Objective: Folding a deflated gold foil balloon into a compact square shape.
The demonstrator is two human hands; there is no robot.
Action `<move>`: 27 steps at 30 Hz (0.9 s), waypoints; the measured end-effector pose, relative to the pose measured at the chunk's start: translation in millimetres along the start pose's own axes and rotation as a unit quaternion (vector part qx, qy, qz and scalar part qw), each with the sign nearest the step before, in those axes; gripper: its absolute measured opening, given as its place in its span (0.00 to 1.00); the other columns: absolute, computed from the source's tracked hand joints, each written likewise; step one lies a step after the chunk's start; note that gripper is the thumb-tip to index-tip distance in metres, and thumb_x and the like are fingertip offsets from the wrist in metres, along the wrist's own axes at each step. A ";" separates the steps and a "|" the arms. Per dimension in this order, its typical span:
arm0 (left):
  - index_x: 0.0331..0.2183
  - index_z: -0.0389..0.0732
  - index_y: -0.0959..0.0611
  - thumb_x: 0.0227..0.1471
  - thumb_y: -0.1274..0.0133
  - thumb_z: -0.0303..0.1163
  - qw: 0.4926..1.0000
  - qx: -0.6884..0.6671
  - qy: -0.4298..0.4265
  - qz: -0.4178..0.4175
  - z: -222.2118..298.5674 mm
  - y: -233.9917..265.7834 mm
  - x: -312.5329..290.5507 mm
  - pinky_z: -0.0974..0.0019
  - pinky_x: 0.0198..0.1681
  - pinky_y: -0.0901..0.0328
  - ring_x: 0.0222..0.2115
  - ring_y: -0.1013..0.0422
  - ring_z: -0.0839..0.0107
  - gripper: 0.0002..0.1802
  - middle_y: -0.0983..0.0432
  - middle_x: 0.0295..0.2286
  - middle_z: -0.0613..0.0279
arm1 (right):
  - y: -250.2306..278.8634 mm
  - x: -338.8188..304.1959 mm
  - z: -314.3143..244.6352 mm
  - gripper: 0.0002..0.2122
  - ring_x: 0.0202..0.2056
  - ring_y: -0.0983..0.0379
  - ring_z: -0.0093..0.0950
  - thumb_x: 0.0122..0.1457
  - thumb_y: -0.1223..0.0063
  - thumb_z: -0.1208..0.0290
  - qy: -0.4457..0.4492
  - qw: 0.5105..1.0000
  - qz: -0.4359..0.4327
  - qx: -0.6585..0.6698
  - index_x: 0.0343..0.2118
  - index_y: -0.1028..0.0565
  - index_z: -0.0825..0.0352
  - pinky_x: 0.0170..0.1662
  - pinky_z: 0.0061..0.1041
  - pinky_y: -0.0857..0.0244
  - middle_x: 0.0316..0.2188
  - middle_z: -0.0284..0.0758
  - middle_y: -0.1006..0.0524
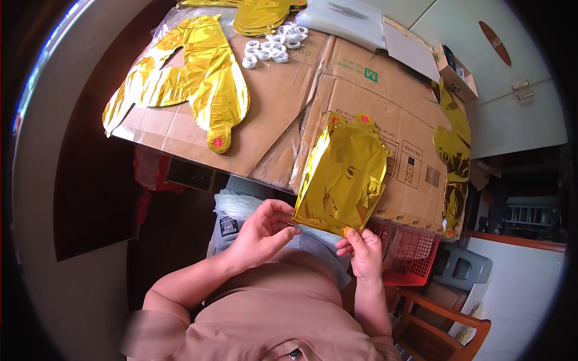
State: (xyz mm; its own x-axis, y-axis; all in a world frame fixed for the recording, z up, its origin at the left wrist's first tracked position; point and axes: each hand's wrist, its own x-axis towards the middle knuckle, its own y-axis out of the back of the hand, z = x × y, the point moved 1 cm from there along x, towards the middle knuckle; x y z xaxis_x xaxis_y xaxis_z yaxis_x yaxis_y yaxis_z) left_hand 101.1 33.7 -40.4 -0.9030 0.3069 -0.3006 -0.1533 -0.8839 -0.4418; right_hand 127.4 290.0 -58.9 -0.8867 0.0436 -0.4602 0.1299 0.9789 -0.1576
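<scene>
- Gold, shiny foil makes up the flat, roughly rectangular folded piece (342, 180) that lies over the near edge of the brown cardboard sheet (271, 96), its long axis running from about 1 o'clock, at the far end, to 7 o'clock, at the near end.
- Its far end carries two small rounded tabs with red dots (364, 119); its straight near edge faces the person, one corner toward each hand.
- The right hand (364, 249), at 5 o'clock from the foil's middle, is the nearer: thumb and finger close in a pinch on a small orange piece (347, 231) at the near right corner. From this hand the foil extends toward 11 o'clock.
- The left hand (262, 234), at 8 o'clock, has its fingers part-curled just beside the near left corner; whether it touches or grips anything, I cannot tell. From it the foil lies toward 2 o'clock.
- Farther out on the cardboard, a large arched gold foil shape (226, 84) sits at 10 o'clock, a cluster of white coiled rings (280, 47) at 11, and a curved gold foil shape (454, 141) at 2.
</scene>
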 end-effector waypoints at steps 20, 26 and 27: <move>0.30 0.38 0.26 0.59 0.46 0.21 0.999 -0.044 -0.009 0.010 -21.8 11.7 13.7 0.64 0.39 0.24 0.30 0.22 0.72 0.06 0.21 0.28 0.59 | -5.7 -12.2 -13.1 0.13 0.35 0.23 0.23 0.62 0.42 0.77 0.142 0.989 -0.035 0.008 0.46 0.32 0.71 0.41 0.23 0.25 0.39 0.37 0.22; 0.31 0.37 0.26 0.60 0.46 0.21 0.999 -0.040 -0.020 -0.001 -17.5 15.6 16.1 0.64 0.40 0.25 0.30 0.22 0.72 0.05 0.21 0.28 0.59 | 0.4 -9.6 -10.0 0.13 0.39 0.23 0.22 0.63 0.43 0.78 0.102 0.985 -0.127 0.052 0.48 0.30 0.72 0.47 0.23 0.27 0.40 0.35 0.22; 0.32 0.37 0.26 0.60 0.46 0.22 0.999 -0.038 -0.023 -0.002 -18.8 16.7 15.6 0.64 0.40 0.25 0.30 0.22 0.72 0.05 0.20 0.29 0.58 | 1.9 -9.5 -8.9 0.13 0.40 0.23 0.21 0.63 0.42 0.78 0.096 0.985 -0.140 0.039 0.48 0.30 0.72 0.48 0.23 0.28 0.41 0.35 0.22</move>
State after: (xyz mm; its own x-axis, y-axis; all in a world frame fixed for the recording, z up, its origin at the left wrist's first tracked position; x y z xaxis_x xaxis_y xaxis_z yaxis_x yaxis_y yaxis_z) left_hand 92.0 30.4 -68.4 -0.9199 0.2928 -0.2608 -0.1275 -0.8524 -0.5071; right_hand 132.1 293.2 -47.1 -0.9592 -0.1810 -0.2170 -0.1037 0.9398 -0.3255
